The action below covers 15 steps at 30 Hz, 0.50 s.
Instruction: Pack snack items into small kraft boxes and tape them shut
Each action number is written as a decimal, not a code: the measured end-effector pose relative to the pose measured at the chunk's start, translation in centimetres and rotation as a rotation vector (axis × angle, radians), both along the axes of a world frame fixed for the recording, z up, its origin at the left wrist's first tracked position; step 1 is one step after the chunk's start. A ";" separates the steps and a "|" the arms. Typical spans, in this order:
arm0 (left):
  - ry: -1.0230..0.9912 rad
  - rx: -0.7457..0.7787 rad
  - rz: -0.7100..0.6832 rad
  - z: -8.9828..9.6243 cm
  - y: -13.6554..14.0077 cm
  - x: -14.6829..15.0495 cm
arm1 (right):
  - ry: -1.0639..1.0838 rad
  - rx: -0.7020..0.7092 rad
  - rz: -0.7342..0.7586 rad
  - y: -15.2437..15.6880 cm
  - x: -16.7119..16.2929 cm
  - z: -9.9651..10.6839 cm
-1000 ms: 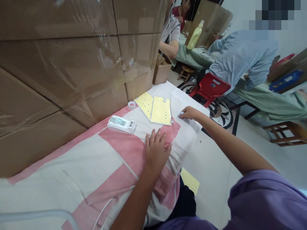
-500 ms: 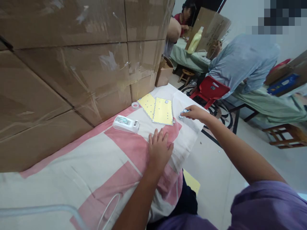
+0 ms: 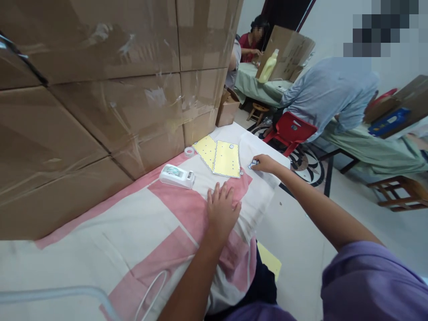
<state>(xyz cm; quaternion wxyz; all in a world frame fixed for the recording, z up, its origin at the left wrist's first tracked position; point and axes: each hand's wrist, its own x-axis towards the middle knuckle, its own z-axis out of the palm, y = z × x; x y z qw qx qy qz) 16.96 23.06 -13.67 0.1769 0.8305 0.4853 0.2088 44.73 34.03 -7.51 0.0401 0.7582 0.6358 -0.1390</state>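
Observation:
My left hand point(image 3: 222, 206) lies flat with its fingers spread on the pink and white cloth point(image 3: 160, 214). To the right, my right hand point(image 3: 265, 163) pinches a small blue-and-white paper cutout point(image 3: 253, 164) just above or on the cloth; I cannot tell if it touches. Between the hands and the boxes lie two yellow dotted cards point(image 3: 226, 159), one partly over the other. A white tape dispenser point(image 3: 177, 176) sits left of my left hand. Behind it is a small roll of tape point(image 3: 189, 151).
Stacked cardboard boxes point(image 3: 133, 107) wall off the table's far left side. A red chair point(image 3: 293, 129) with a seated person in a light blue shirt stands beyond the table. A wooden stool point(image 3: 401, 191) is at right. A white cable point(image 3: 152, 292) lies near the front.
The view has tilted slightly, so the scene sits a little lower. My right hand has shifted slightly left with the cutout still pinched. My left hand stays in place.

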 end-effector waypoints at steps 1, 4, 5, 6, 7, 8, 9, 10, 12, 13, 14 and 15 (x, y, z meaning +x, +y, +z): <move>0.000 0.002 0.002 0.0 0.0 0.0 | -0.001 0.001 0.004 0.0 0.1 -0.1; -0.002 0.000 0.004 -0.1 0.0 0.1 | 0.007 0.011 0.014 0.0 0.3 -0.3; -0.003 0.000 0.005 -0.1 0.0 0.1 | 0.015 0.017 0.018 0.0 0.4 -0.3; -0.004 0.000 0.006 -0.1 0.0 0.1 | 0.027 0.022 0.021 0.0 0.5 -0.3; -0.004 0.001 0.008 -0.2 0.0 0.1 | 0.041 0.028 0.022 0.1 0.5 -0.3; -0.004 0.003 0.009 -0.2 0.0 0.1 | 0.056 0.032 0.021 0.1 0.5 -0.4; -0.004 0.006 0.009 -0.2 0.1 0.1 | 0.073 0.037 0.018 0.1 0.5 -0.4; -0.005 0.009 0.008 -0.2 0.1 0.1 | 0.093 0.041 0.015 0.1 0.6 -0.4; -0.006 0.011 0.006 -0.2 0.1 0.1 | 0.136 0.046 0.016 0.0 0.7 -0.5; -0.008 0.010 0.003 -0.2 0.1 0.1 | 0.170 0.050 0.020 -0.1 0.8 -0.5; -0.010 0.009 0.001 -0.2 0.1 0.1 | 0.224 0.063 0.024 -0.2 0.9 -0.4; -0.010 0.008 0.000 -0.2 0.1 0.1 | 0.293 0.084 0.022 -0.5 1.1 -0.4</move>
